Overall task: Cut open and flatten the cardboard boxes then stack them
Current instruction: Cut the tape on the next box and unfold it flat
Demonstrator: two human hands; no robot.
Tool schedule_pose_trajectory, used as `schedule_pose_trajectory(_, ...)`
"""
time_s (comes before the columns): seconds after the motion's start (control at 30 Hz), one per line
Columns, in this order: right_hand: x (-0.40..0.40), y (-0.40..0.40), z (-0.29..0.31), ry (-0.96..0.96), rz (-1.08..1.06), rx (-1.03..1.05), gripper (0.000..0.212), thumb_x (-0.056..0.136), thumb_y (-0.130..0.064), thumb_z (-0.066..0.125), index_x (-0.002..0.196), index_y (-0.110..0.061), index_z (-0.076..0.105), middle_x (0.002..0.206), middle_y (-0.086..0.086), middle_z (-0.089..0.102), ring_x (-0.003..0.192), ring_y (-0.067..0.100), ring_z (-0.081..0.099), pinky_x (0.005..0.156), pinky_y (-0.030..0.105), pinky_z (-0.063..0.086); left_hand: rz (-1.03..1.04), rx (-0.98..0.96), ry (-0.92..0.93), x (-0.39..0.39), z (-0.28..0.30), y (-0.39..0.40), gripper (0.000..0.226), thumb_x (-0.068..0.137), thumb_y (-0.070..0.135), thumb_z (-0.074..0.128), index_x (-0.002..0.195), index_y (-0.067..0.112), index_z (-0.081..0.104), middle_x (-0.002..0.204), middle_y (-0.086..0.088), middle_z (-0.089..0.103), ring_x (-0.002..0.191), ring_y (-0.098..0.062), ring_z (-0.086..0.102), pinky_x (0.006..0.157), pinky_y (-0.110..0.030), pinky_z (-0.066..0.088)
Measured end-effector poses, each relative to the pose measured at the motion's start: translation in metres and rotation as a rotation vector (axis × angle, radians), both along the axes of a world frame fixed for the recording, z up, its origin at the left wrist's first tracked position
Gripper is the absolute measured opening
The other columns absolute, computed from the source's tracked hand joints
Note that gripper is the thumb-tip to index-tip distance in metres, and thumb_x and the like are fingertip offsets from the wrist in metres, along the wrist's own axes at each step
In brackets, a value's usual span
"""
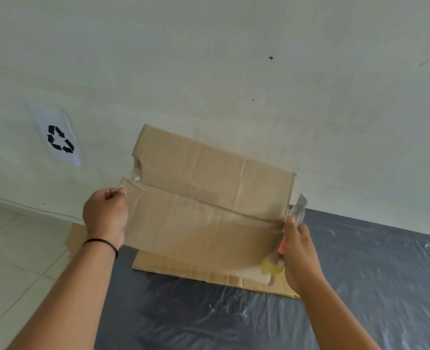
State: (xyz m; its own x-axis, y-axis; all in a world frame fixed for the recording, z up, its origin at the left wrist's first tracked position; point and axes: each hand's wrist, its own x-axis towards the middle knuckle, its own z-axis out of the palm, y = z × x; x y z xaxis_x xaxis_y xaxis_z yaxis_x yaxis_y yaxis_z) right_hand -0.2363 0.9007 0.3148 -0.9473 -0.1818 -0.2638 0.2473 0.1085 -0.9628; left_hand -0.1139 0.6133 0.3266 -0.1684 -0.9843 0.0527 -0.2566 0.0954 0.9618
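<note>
A brown cardboard box (208, 198), nearly flat with a crease across its middle, is held up in the air before the wall. My left hand (105, 213) grips its left edge, where a scrap of clear tape hangs. My right hand (301, 251) holds its right edge together with a utility knife (298, 210), whose blade end points upward; the knife is blurred. Beneath the raised box a flattened cardboard sheet (208, 271) lies on the black plastic sheet (360, 286).
A white wall fills the upper view, bearing a paper with a black recycling symbol (60, 138) at the left. Pale floor tiles (19, 248) lie left of the black plastic. Another cardboard piece (73, 236) pokes out behind my left wrist.
</note>
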Motion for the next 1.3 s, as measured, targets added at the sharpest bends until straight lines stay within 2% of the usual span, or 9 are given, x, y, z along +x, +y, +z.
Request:
schedule_pose_trajectory(0.13,0.004,-0.014,0.028,0.251,-0.018,0.108,0.030,0.095,-0.057,0.033,0.086,-0.032,0.048,0.077,0.000,0.049,0.068,0.017,0.053,0.067,0.045,0.052,0.022,0.300,0.095,0.014,-0.052,0.000,0.016,0.096,0.022,0.050,0.102,0.010,0.060,0.112,-0.012,0.061,0.093,-0.025,0.053,0.081,-0.036,0.042)
schedule_pose_trajectory(0.27,0.008,-0.033,0.062,0.344,0.079,0.157,0.035,0.096,-0.056,0.033,0.091,-0.025,0.048,0.076,0.000,0.050,0.068,0.018,0.054,0.065,0.039,0.047,-0.108,0.656,0.155,0.025,-0.089,0.019,0.047,0.098,0.026,0.050,0.140,0.009,0.040,0.145,-0.011,0.043,0.130,-0.027,0.042,0.107,-0.036,0.032)
schedule_pose_trajectory(0.43,0.012,-0.057,0.097,0.322,0.205,0.178,0.035,0.097,-0.052,0.035,0.102,-0.022,0.052,0.092,0.006,0.059,0.084,0.025,0.061,0.080,0.046,0.053,-0.353,0.914,0.221,0.025,-0.106,0.042,0.032,0.095,0.038,0.054,0.120,0.019,0.051,0.106,-0.003,0.061,0.096,-0.023,0.057,0.089,-0.043,0.044)
schedule_pose_trajectory(0.53,0.018,-0.073,0.100,0.305,0.251,0.191,0.034,0.097,-0.052,0.035,0.106,-0.025,0.055,0.093,0.002,0.059,0.087,0.022,0.060,0.083,0.046,0.052,-0.456,0.913,0.018,0.027,-0.119,0.049,0.057,0.091,0.040,0.059,0.139,0.017,0.040,0.135,-0.007,0.052,0.117,-0.025,0.049,0.100,-0.040,0.038)
schedule_pose_trajectory(0.63,0.031,-0.093,0.098,0.295,0.302,0.207,0.037,0.097,-0.052,0.034,0.115,-0.025,0.052,0.094,0.001,0.058,0.084,0.016,0.057,0.068,0.033,0.048,-0.467,0.721,-0.205,0.025,-0.111,0.041,0.061,0.091,0.044,0.057,0.142,0.014,0.040,0.140,-0.006,0.049,0.125,-0.026,0.046,0.102,-0.040,0.037)
schedule_pose_trajectory(0.8,0.053,-0.124,0.102,0.216,0.366,0.088,0.026,0.098,-0.051,0.036,0.099,-0.033,0.054,0.106,-0.005,0.064,0.092,0.013,0.059,0.081,0.036,0.052,-0.454,0.042,0.200,0.014,-0.020,0.021,0.034,0.090,0.049,0.054,0.123,0.042,0.049,0.126,0.017,0.055,0.104,0.015,0.052,0.091,-0.019,0.044)
schedule_pose_trajectory(0.93,0.069,-0.138,0.102,0.235,0.380,0.079,0.027,0.097,-0.051,0.037,0.107,-0.031,0.052,0.106,-0.008,0.063,0.093,0.012,0.058,0.085,0.038,0.052,-0.544,-0.292,0.092,0.002,0.037,0.000,0.090,0.074,0.067,0.054,0.150,0.035,0.016,0.158,0.015,0.007,0.144,0.000,0.005,0.117,-0.029,0.011)
schedule_pose_trajectory(1.07,0.081,-0.145,0.101,0.254,0.406,0.113,0.031,0.097,-0.052,0.036,0.110,-0.029,0.051,0.095,-0.007,0.060,0.085,0.011,0.057,0.078,0.035,0.053,-0.627,-0.339,-0.188,0.003,0.040,-0.035,0.081,0.071,0.062,0.068,0.140,0.031,0.038,0.159,0.007,0.007,0.146,-0.011,0.007,0.119,-0.042,0.015)
schedule_pose_trajectory(1.3,0.087,-0.153,0.114,0.398,0.436,0.279,0.032,0.099,-0.046,0.036,0.093,-0.019,0.053,0.083,0.000,0.066,0.071,0.011,0.058,0.061,0.026,0.043,-0.697,-0.278,-0.145,0.011,0.038,-0.062,0.061,0.062,0.055,0.070,0.118,0.033,0.057,0.123,0.011,0.034,0.122,-0.006,0.033,0.102,-0.022,0.030)
